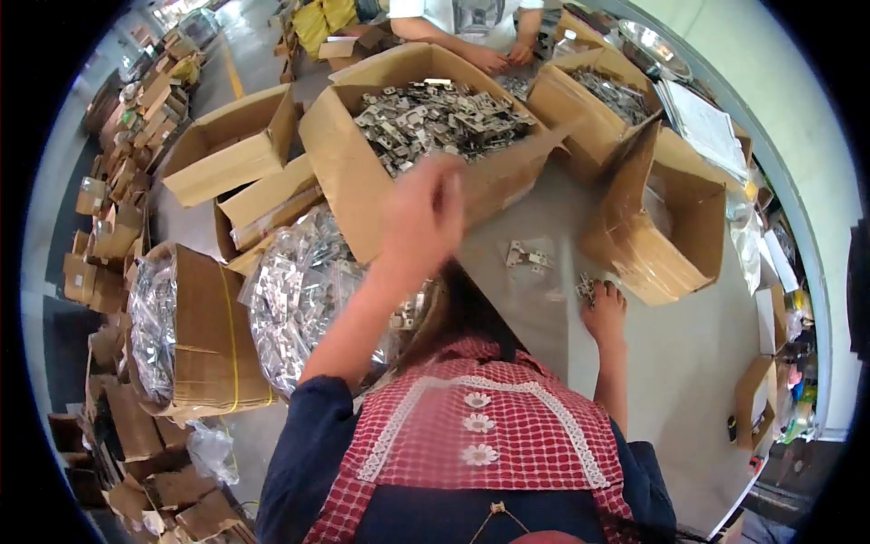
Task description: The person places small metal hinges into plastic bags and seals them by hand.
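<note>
My left hand (424, 216) is lifted over the near edge of a large cardboard box (340, 154). It is smeared by motion, so its grip and anything in it cannot be made out. Inside that box lies a heap of metal hinge parts (439, 118). On the grey table, my right hand (605, 310) has its fingers bent and drawn together at a little pile of small metal parts (585, 286). A few metal hinge pieces (528, 257) lie on the tabletop between the large box and my right hand.
Bagged metal parts (294, 290) fill a container at my left, beside another carton (213, 331). An open carton (662, 227) stands right of my right hand. Another box of metal parts (612, 91) is farther back. Across the table a person (480, 41) works with both hands.
</note>
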A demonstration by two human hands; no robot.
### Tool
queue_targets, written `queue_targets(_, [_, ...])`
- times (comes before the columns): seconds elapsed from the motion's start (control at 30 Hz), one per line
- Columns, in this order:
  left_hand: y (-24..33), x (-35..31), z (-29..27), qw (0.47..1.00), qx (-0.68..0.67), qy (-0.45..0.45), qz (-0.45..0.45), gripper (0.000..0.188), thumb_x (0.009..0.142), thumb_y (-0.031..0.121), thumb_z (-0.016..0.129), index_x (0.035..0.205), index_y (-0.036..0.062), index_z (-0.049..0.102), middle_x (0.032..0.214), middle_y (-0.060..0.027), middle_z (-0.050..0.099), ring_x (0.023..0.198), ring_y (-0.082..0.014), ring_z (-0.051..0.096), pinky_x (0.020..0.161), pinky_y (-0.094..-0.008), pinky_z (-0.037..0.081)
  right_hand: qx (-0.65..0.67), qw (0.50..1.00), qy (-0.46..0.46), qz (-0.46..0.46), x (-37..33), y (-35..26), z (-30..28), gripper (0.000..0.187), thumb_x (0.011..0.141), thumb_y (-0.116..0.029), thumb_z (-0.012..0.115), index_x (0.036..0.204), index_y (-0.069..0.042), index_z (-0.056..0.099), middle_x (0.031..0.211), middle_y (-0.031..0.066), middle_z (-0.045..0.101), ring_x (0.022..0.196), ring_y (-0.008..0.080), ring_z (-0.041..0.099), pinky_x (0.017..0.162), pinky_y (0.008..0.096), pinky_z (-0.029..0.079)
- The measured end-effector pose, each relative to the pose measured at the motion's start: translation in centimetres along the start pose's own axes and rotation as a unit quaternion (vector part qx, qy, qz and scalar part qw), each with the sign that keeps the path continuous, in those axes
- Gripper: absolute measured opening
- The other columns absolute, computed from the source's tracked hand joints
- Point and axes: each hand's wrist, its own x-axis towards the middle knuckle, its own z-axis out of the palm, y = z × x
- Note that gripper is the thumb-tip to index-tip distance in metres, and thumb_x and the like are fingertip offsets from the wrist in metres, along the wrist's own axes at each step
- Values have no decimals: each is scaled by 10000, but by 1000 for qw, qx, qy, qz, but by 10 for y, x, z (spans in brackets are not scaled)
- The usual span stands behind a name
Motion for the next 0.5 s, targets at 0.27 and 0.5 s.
queue_targets(0.27, [-108,93,7,964,221,21,-147,346,899,380,649,974,44,673,824,-165,713,816,-330,697,733,-439,531,130,979,130,-84,6,-52,-28,354,812,-134,659,1154,-48,627,1268,189,585,1192,391,523,1082,518,362])
queue_targets(0.5, [-201,103,9,862,16,-455,-224,315,875,332,698,920,20,700,714,-50,671,655,-161,631,585,-326,494,174,975,136,-29,-40,-29,-7,211,803,-104,653,992,-11,664,1113,179,656,1060,389,573,963,487,435])
